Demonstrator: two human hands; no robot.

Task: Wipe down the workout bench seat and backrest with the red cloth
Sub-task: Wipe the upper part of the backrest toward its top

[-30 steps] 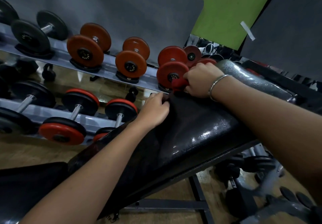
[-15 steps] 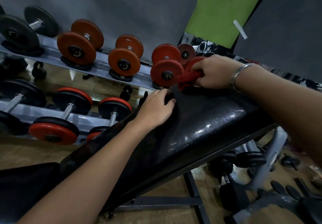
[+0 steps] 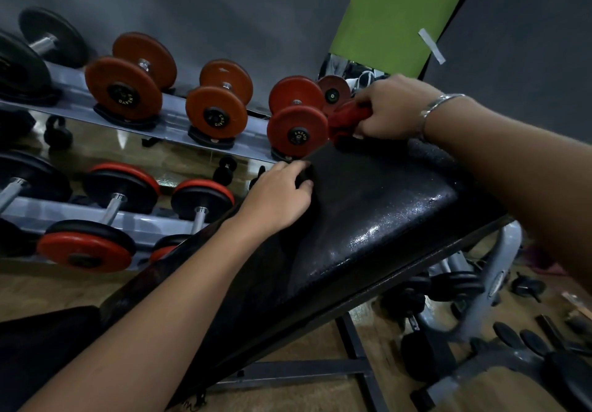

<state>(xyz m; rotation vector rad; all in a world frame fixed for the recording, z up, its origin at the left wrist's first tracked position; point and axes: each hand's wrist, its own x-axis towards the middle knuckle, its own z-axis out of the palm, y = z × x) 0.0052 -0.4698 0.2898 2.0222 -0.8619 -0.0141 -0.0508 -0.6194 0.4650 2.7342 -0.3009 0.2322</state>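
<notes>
The black padded backrest [image 3: 368,219] slopes up from lower left to upper right, with wet-looking shine on its right part. The black seat [image 3: 38,347] shows at the lower left corner. My right hand [image 3: 390,110] grips the bunched red cloth [image 3: 347,120] against the backrest's far top edge. My left hand [image 3: 278,197] holds the backrest's left edge, fingers curled over it.
A two-tier grey rack [image 3: 179,130] with orange and black dumbbells [image 3: 217,104] runs along the left, close behind the bench. The bench's steel frame [image 3: 320,370] crosses the wooden floor below. More dumbbells and another machine's grey frame [image 3: 493,277] crowd the lower right.
My right hand has slid the red cloth rightward along the backrest's top edge. My left hand has stayed on the left edge. The view has shifted slightly.
</notes>
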